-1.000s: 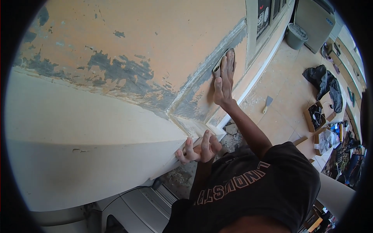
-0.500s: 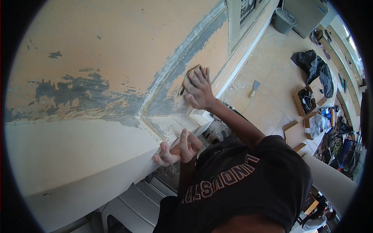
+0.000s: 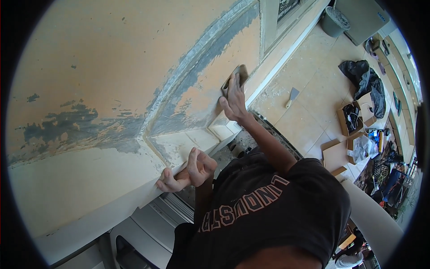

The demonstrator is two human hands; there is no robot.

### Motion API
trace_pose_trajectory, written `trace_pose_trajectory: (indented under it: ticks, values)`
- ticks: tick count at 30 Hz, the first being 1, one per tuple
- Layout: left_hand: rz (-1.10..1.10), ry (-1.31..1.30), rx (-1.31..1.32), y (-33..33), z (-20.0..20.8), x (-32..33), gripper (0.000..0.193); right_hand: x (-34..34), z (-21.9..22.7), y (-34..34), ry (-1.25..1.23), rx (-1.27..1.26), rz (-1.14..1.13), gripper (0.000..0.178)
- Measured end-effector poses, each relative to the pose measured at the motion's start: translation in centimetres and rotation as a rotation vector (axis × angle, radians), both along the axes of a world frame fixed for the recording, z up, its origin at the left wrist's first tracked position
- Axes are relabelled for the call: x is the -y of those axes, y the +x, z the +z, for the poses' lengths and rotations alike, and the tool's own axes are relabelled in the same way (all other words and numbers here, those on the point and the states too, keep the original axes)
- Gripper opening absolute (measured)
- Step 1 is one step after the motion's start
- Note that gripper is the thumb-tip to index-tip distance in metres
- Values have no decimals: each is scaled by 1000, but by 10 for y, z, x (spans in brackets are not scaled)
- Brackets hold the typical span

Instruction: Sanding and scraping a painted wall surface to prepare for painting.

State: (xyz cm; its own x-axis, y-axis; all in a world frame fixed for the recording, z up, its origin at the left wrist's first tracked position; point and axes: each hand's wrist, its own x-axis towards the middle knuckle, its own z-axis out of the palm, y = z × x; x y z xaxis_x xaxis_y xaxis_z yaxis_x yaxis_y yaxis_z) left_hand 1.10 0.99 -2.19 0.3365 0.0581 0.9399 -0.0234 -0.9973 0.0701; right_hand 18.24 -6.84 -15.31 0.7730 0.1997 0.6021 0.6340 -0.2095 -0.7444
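My right hand presses a folded sheet of sandpaper to the peach wall, its fingers over the sheet. Part of the sheet curls up past the fingertips, and its far face is hidden. Grey filler patches and a pale raised moulding run along the wall left of this hand. My left hand leans on the front edge of the cream ledge, its fingers apart and bent over the edge, with no tool in it.
A scraper lies on the tiled floor to the right. Farther off are a grey bucket, black plastic bags and open cardboard boxes. Grey plastic chairs stand below the ledge.
My right hand has slid along the wall, away from the moulding and toward the floor side, taking the sandpaper with it. The left hand keeps to the ledge edge. The whole view has shifted a little.
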Motion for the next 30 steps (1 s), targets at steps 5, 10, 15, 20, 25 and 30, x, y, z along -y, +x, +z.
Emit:
trace_pose_trajectory:
  ticks: [5, 10, 15, 20, 25, 30]
  values:
    - [46, -71, -68, 3, 14, 11, 10, 27, 53, 86, 638, -386, -230, 63]
    - [25, -76, -18, 2, 7, 5, 8, -26, 61, -30, 230, -48, -86, 57]
    - [-15, -41, 33, 3, 9, 8, 6, -3, -27, -8, -215, 210, -2, 56]
    - [115, -59, 38, 1, 4, 9, 4, 4, 21, 65, 701, -291, -224, 77]
    - [115, 3, 135, 8, 3, 4, 4, -38, 55, -57, 56, 126, 240, 62]
    - [111, 31, 200, 18, 6, -3, 3, -12, 50, 4, -249, 475, 156, 40]
